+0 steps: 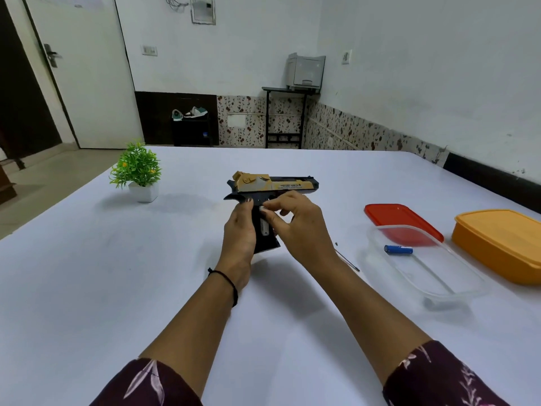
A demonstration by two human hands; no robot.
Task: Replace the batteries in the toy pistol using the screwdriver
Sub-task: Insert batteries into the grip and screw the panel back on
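Gripping pistol (289,186) by handle in left hand (238,230) above table (117,273) centre, right hand (298,227) pinching at handle's open side. At 3 o'clock: clear plastic tub (439,273) with one blue cylindrical battery (398,249), flat red lid (395,218) under its far end, shut orange box (503,241) beyond. Thin screwdriver (349,262) half hidden by right forearm (366,303).

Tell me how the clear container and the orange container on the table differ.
The clear container is see-through and lidless; the orange container is opaque with its lid on. The clear container holds a blue battery; the orange container's inside is hidden. The clear container lies to the left, the orange container at the picture's right edge. Both are rounded rectangles on the white table.
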